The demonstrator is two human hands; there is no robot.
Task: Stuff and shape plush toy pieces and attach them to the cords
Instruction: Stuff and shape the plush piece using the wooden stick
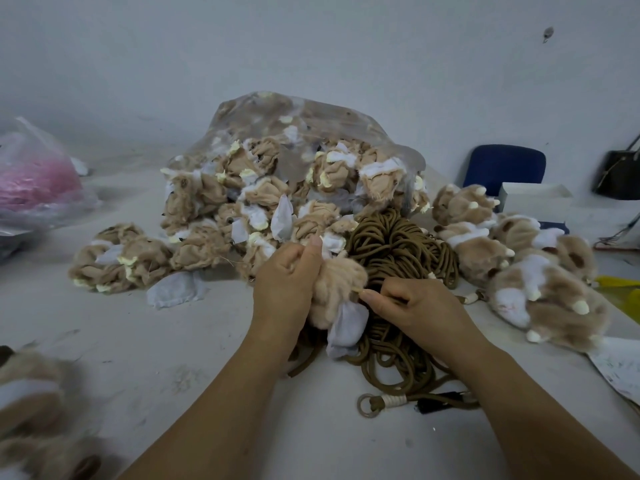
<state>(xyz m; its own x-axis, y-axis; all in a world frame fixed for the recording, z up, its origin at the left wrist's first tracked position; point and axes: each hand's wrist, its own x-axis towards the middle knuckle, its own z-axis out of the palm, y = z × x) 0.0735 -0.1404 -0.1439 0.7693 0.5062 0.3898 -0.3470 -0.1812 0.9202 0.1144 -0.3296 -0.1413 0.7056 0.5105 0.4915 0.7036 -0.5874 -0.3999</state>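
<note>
Left hand grips the tan plush piece, fingers wrapped and hidden behind the fur. Right hand pinches the piece's right edge between thumb and forefinger; anything else in that pinch is too small to tell. The piece is crumpled and fuzzy, with white lining hanging below. It sits over the brown cords. Beyond the grip is a clear bag of unstuffed pieces. Right of the grip are finished paws, blurred.

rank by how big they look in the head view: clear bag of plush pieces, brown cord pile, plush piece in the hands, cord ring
clear bag of plush pieces
brown cord pile
plush piece in the hands
cord ring
Clear gaps, no ties.
</note>
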